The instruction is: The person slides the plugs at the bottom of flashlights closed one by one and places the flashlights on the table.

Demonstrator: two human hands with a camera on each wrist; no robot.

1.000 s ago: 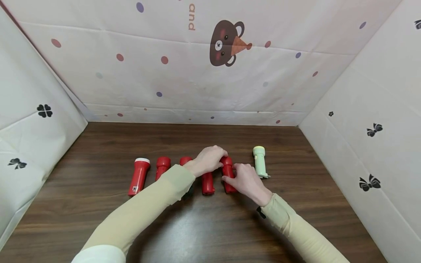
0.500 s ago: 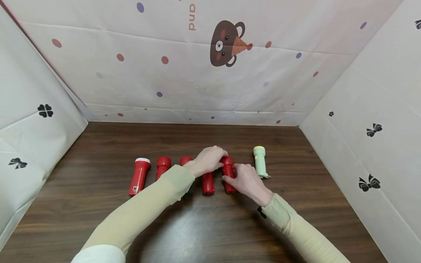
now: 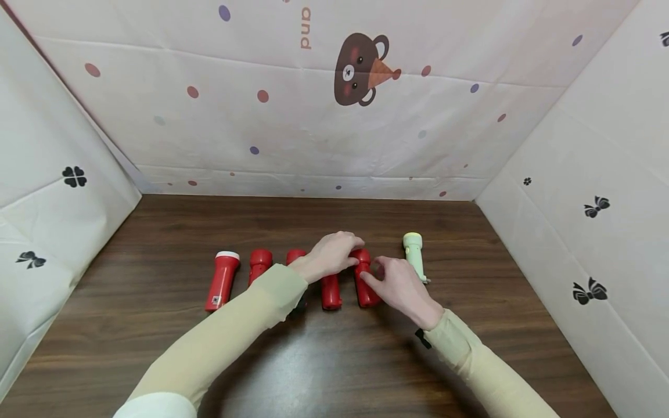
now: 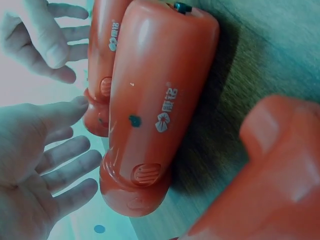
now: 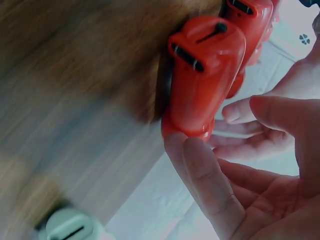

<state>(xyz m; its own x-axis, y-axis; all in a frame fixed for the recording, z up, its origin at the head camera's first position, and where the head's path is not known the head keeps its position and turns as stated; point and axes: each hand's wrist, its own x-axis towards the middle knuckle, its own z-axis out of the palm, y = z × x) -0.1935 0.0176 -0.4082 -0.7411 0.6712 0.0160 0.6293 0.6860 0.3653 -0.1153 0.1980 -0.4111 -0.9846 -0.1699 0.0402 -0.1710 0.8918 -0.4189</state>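
Several red flashlights lie in a row on the dark wooden table. My left hand (image 3: pixel 331 254) reaches over the row, its fingers at the head of the rightmost red flashlight (image 3: pixel 366 290). In the left wrist view that left hand (image 4: pixel 25 170) has its fingers spread, with the thumb tip close to that flashlight (image 4: pixel 101 60). My right hand (image 3: pixel 402 284) is just right of the same flashlight, fingers loosely bent and gripping nothing. Two fingertips of the right hand (image 5: pixel 260 195) overlap the flashlight's head (image 5: pixel 187 127) in the right wrist view; contact is unclear.
A pale green flashlight (image 3: pixel 414 255) lies right of the row, beside my right hand. Leftward are a white-rimmed red flashlight (image 3: pixel 223 280) and another red one (image 3: pixel 259 264). My left forearm (image 3: pixel 225 337) partly covers the row. Patterned sheets (image 3: pixel 292 133) enclose the table's back and sides.
My right hand has drawn slightly right, away from the rightmost red flashlight, with its fingers loosening. The left hand has barely moved, and the flashlights lie nearly where they were.
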